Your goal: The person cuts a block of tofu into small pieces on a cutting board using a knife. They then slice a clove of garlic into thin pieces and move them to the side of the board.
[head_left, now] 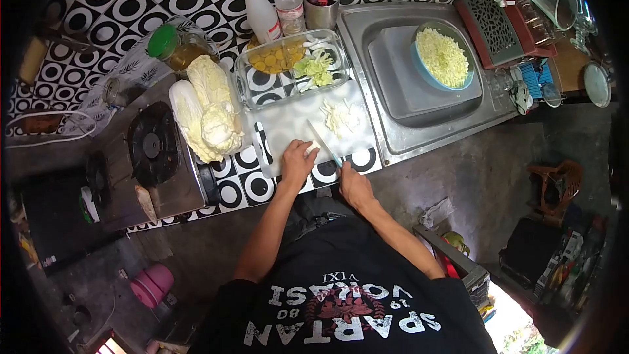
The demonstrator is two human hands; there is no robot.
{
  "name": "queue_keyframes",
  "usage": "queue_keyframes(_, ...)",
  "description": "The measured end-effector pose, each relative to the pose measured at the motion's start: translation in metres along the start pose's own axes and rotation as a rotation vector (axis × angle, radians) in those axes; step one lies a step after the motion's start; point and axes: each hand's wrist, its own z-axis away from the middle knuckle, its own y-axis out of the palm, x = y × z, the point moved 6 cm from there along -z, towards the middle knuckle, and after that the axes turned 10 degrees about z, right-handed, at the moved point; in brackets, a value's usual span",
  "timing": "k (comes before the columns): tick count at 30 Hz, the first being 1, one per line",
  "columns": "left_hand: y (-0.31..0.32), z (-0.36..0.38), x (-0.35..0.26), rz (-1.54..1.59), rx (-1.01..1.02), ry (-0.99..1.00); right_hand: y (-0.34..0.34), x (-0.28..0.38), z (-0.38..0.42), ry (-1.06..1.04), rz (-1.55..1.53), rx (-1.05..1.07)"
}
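Observation:
My right hand (356, 187) is closed around the handle of a knife (322, 137), its blade slanting up and left over a translucent cutting board (285, 132). My left hand (299, 162) has its fingers bent around a small pale piece of cabbage (314, 147), just left of the blade. Chopped white cabbage strips (341, 118) lie on the board beyond the knife. Left of the board rest whole napa cabbages (206, 108). Behind it is a clear divided container (341, 59) with yellow slices in one part and pale green leaf pieces in another.
A blue bowl (419, 69) of chopped cabbage stands on the steel sink (393, 124). A gas stove (187, 177) is at left. Behind the container are a white bottle (261, 13), a blue-capped bottle (289, 10) and a metal utensil cup (322, 14). A green-lidded jar (180, 56) stands behind the cabbages.

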Motion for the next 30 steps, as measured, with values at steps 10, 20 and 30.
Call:
queue_keyframes(10, 0.002, -0.003, 0.004, -0.016, 0.053, -0.008, -0.014, 0.021, 0.004, -0.038, -0.002, 0.068)
queue_keyframes(20, 0.002, -0.005, 0.001, -0.003, 0.059, 0.015, 0.012, 0.016, -0.018, 0.013, 0.079, 0.084)
queue_keyframes(30, 0.000, 0.001, 0.000, 0.087, -0.044, -0.036, 0.002, 0.007, -0.002, -0.003, 0.108, 0.076)
